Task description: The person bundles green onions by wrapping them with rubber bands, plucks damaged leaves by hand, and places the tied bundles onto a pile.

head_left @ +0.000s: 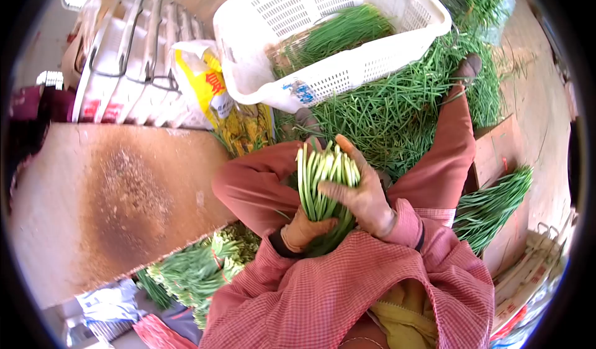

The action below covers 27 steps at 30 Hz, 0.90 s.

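Observation:
Over my lap I hold a bunch of green chives [321,184], its pale cut ends pointing up and away from me. My left hand [307,230] is wrapped around the lower part of the bunch. My right hand [365,195] grips it from the right side, one finger reaching up along the stems and another digit lying across their front. The leafy ends run down toward my shirt and are partly hidden by my hands. Between and beyond my legs spreads a large loose heap of chives [397,116].
A white plastic basket [385,57] ahead holds chives [347,32]. A yellow bag [211,91] stands left of it. Tied bundles [205,268] lie at lower left by a stained board [56,206]. More chives [496,206] rest on cardboard [506,153] at my right.

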Available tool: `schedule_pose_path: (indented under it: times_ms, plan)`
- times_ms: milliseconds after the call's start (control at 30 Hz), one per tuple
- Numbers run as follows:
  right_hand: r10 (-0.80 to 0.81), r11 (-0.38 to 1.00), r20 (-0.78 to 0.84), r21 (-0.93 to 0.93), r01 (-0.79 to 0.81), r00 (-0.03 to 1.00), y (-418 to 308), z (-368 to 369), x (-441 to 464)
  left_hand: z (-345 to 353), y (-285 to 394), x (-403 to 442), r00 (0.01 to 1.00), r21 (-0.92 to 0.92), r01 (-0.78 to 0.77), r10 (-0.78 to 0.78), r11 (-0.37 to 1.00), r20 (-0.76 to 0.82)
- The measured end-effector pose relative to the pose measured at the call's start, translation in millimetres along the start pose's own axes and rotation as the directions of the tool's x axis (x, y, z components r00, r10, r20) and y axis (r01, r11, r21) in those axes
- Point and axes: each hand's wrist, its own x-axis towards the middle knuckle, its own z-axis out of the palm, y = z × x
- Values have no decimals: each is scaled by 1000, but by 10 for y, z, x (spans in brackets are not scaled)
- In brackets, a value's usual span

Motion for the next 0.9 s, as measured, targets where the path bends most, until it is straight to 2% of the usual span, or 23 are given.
schedule_pose_path:
  times_ms: [33, 67, 100, 167, 200, 233, 267, 300, 333, 367, 400, 433, 500, 567, 600, 633, 700, 733, 767, 800, 833, 867, 900]
  plan:
    - [63, 991, -42, 118, -58, 997, 59, -25, 80, 61, 45, 26, 999, -104, 12, -17, 995, -48]
    - [52, 986, -64, 160, -41, 997, 71, -30, 107, -17, 130, 63, 997, -24, 67, -66, 997, 25]
    - [58, 989, -34, 137, -53, 998, 36, -11, 104, -52, 215, 83, 999, -34, 33, -33, 999, 9]
    - [-56, 988, -57, 138, 64, 997, -55, 36, 61, 17, 490, 96, 971, 55, -226, 229, 973, -71]
    - [-109, 986, -38, 119, 113, 993, -75, 55, 75, 5, 636, 128, 984, 74, -174, 170, 982, 60]
    - [-90, 991, -23, 100, 92, 996, -107, 29, 89, -5, 776, 157, 975, 100, -126, 105, 987, 194]
    - [-43, 989, -4, 138, 43, 999, -131, -1, 112, 16, 877, 155, 981, 350, 75, -132, 934, 140]
    - [1, 985, 14, 173, -3, 1000, -158, -16, 135, 73, 899, 229, 985, 581, -56, -51, 812, 166]
    - [64, 980, 55, 186, -73, 996, -235, 27, 142, 78, 919, 323, 960, 679, -121, -88, 724, 265]
    - [57, 974, 97, 213, -77, 994, -228, 32, 175, 74, 933, 417, 926, 758, -193, -140, 623, 352]
    - [96, 988, 135, 108, -111, 986, -306, 24, 203, 52, 898, 509, 898, 744, -283, -105, 606, 427]
    - [137, 990, 168, 3, -139, 976, -411, 35, 238, 44, 835, 610, 862, 668, -404, 16, 625, 507]
    - [120, 990, 121, -91, -110, 985, -535, 20, 370, 36, 788, 814, 812, 677, -575, 223, 458, 539]
    - [-25, 970, 124, -237, 54, 992, -770, 51, 514, 126, 1105, 923, 857, 565, -297, -46, 770, 513]
    - [-144, 947, 123, -270, 172, 982, -989, 110, 550, 120, 1180, 1017, 815, 410, -212, -71, 887, 575]
    - [-267, 908, 128, -300, 294, 955, -1282, 213, 556, 90, 1245, 1024, 820, 369, -161, -84, 915, 566]
    - [-521, 783, 179, -291, 550, 835, -2029, 282, 520, -422, 940, 1205, 834, 659, -342, -107, 669, 541]
    - [-584, 743, 225, -239, 625, 780, -2384, 241, 455, -710, 706, 1186, 930, 708, -156, -140, 689, 341]
    - [-646, 695, 265, -185, 695, 716, -2691, 197, 357, -941, 650, 1132, 919, 897, -100, -305, 430, 248]
    - [-728, 644, 217, -106, 757, 650, -2907, 182, 228, -1168, 600, 1077, 874, 990, -126, -465, 66, 142]
    - [-795, 588, 161, -31, 808, 584, -3049, 169, 114, -1395, 548, 1022, 798, 944, -223, -602, -241, 35]
    - [-808, 552, 256, 16, 834, 530, -3115, 140, 84, -1549, 662, 921, 753, 926, -209, -656, -314, -53]
    - [-776, 547, 209, -246, 800, 595, -3152, 111, 20, -1573, 983, 817, 806, 980, -102, -592, -173, -21]
